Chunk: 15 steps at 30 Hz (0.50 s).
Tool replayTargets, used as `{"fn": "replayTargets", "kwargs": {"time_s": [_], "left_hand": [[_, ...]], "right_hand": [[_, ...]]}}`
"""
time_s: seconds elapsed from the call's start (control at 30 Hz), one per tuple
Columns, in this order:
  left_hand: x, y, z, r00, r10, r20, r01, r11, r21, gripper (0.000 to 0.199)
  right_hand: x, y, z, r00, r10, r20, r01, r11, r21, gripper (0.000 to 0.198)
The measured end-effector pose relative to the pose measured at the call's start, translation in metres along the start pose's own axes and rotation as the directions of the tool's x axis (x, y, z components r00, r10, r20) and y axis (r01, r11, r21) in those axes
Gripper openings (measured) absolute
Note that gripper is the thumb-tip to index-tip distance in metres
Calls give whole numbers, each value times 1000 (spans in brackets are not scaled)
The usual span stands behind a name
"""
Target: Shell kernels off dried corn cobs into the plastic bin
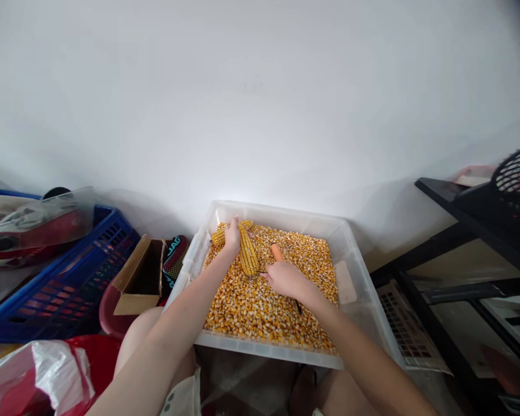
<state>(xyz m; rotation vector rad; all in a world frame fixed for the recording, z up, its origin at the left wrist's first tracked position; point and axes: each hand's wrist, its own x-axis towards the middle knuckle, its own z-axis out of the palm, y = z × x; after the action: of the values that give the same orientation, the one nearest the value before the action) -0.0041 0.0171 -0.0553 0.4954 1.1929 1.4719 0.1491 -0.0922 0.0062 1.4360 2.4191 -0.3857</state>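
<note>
My left hand point(233, 236) is closed around the upper part of a yellow ear of corn point(248, 254), which slants down over a bed of loose corn kernels point(260, 315). Other yellow corn point(218, 236) shows just left of that hand. My right hand point(286, 279) is closed on a thin, dark, pointed tool point(261, 272); its tip reaches the lower end of the ear, and its grip is hidden by the fingers. Just beyond the right hand an orange piece point(277, 252) sticks up, its kind unclear. A black strip point(298, 306) shows below the wrist.
The kernels lie in a translucent plastic bin point(364, 289) between my knees and the white wall point(260, 115). At left are a blue basket point(65, 277), an open cardboard box point(141, 277) and a red and white bag point(56, 370). A black rack point(468, 231) stands right.
</note>
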Motion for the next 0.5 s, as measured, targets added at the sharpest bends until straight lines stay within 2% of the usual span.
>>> {"fn": "replayTargets", "kwargs": {"time_s": [0.17, 0.3, 0.5], "left_hand": [[-3, 1, 1, 1000, 19, 4, -19, 1000, 13, 32], [-4, 0, 1, 999, 51, 6, -51, 998, 36, 34], [-4, 0, 0, 998, 59, -1, -59, 996, 72, 40]], "right_hand": [[5, 1, 7, 998, -51, -37, 52, 999, 15, 38], [8, -4, 13, 994, -86, -66, 83, 996, -38, 31], [11, -12, 19, 996, -65, -60, 61, 997, -55, 24]]}}
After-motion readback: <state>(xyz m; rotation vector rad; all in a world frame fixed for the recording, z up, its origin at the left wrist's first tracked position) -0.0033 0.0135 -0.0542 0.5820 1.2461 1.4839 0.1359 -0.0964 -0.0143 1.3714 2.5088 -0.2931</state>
